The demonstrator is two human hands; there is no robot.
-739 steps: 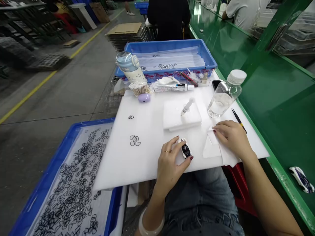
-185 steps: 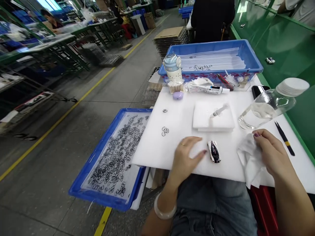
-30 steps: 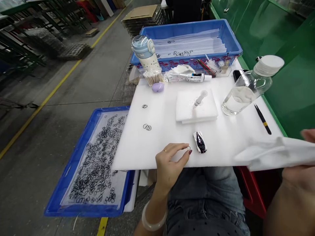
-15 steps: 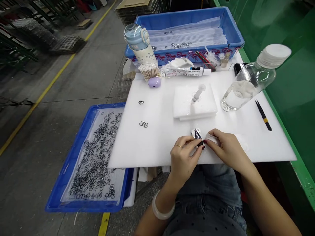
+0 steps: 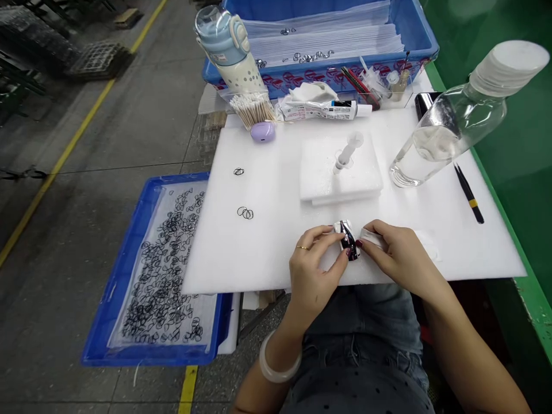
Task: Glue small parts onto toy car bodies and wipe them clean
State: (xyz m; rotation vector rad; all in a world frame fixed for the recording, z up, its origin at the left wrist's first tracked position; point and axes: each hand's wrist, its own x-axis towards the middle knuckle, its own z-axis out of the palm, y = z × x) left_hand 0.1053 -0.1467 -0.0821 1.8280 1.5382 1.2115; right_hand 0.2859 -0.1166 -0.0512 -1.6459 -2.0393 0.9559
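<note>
A small white and dark toy car (image 5: 347,240) lies on the white foam board (image 5: 276,230) near its front edge. My left hand (image 5: 317,269) pinches the car from the left, fingers closed on it. My right hand (image 5: 399,257) is closed on a folded white wipe (image 5: 370,237) and presses it against the car's right side. A white foam block (image 5: 340,172) with a small syringe (image 5: 347,154) lies just behind the hands.
A clear bottle (image 5: 452,121) and black tweezers (image 5: 469,194) lie to the right. Loose black rings (image 5: 245,213) sit on the board's left. A blue tray of black rings (image 5: 164,270) is at lower left, another blue tray (image 5: 328,46) at the back, with cotton swabs (image 5: 252,109) and a tube (image 5: 323,110).
My right hand brought the wipe in from the far right and set it against the car. My left hand closed on the car. The view tilted down.
</note>
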